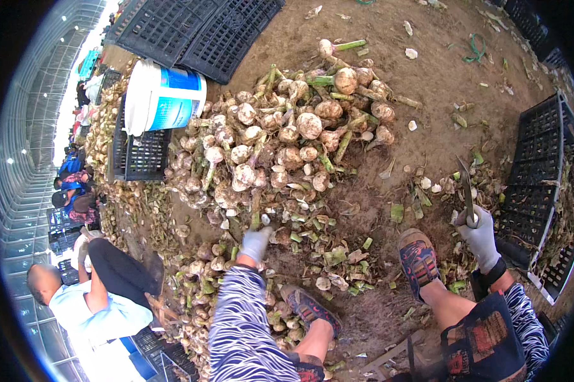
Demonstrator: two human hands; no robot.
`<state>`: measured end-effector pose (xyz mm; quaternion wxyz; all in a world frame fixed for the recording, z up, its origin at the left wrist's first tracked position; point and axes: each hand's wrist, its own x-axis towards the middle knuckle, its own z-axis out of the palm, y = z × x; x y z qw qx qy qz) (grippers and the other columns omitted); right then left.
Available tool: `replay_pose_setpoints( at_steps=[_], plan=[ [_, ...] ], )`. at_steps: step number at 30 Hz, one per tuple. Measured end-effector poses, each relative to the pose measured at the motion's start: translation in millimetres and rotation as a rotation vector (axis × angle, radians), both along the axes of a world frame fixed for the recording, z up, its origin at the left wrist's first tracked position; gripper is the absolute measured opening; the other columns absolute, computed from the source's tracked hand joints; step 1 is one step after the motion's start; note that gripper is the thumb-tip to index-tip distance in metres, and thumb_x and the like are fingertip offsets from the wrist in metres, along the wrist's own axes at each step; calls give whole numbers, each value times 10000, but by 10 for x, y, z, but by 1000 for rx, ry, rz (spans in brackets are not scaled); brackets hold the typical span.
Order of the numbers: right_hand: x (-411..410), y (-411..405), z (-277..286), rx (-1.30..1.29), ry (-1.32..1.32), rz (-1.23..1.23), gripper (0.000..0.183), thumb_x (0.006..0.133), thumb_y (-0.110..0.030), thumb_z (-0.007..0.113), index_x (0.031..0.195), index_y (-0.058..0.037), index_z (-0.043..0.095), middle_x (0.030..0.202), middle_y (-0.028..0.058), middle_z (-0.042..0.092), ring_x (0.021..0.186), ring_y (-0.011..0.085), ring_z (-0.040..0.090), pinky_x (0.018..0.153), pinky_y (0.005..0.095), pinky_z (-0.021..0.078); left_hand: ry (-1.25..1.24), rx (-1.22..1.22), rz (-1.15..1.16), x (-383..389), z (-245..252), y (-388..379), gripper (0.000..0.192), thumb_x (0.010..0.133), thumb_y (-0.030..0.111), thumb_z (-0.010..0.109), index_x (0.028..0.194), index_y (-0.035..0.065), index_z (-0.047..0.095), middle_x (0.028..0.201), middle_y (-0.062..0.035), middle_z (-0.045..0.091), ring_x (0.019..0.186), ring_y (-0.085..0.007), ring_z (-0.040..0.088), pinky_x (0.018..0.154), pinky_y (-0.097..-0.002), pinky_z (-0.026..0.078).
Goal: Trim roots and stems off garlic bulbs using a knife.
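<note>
My left hand (256,243), in a pale glove, is at the lower edge of a heap of soil-covered garlic bulbs (310,125). Its curled fingers meet the lower end of a thick garlic stalk (256,210); whether they grip it is hidden. To the right, my gloved right hand (480,236) is closed around the handle of a knife (466,186), its slightly curved blade pointing away from me. Cut stalk pieces (334,258) and dry skins litter the soil between my shoes.
A white bucket (141,95) with a blue label lies tilted on a black plastic crate (146,155). More black crates are at the top (210,33) and right (530,176). More trimmed bulbs (198,267) lie by my left arm. A seated person (91,305) is at left.
</note>
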<state>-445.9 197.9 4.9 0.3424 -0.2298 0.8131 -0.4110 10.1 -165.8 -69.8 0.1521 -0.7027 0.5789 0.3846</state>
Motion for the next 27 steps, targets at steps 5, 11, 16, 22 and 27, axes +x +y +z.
replay_pose_setpoints(
  at_steps=[5,11,16,22,27],
  plan=[
    [102,25,-89,17,-199,-91,179,662,14,641,817,-29,563,686,-23,539,644,73,494,588,246,414,-655,282,-682,209,1441,-1182,637,717,497,692,1195,77,660,1254,-170,625,1117,-322,619,957,-368,482],
    [207,-161,-74,-53,-159,-7,177,661,22,633,815,-26,559,672,-43,491,614,64,449,551,250,382,-641,-1034,-524,-142,3384,-2294,380,834,297,596,1055,-4,668,915,-236,695,871,-363,678,801,-420,524],
    [308,-400,-53,-130,-171,-35,183,659,16,656,827,-17,589,697,-26,562,651,58,491,582,244,412,517,-1341,9,-1116,3149,-1748,569,931,349,519,1313,-72,489,1283,-238,547,1190,-334,525,1006,-391,389],
    [297,-432,50,-120,-219,-84,171,674,20,650,830,-25,598,699,-34,565,654,57,506,584,244,420,522,-1024,444,-959,1264,430,698,953,428,443,1436,-55,301,1488,-276,312,1363,-378,343,1142,-464,263],
    [190,-289,96,-110,-140,-78,174,676,11,655,836,-20,595,713,-25,569,676,64,515,613,246,428,532,-625,551,-634,-104,905,572,947,172,570,1455,15,360,1451,-163,442,1287,-284,463,1106,-351,325]
  ],
)
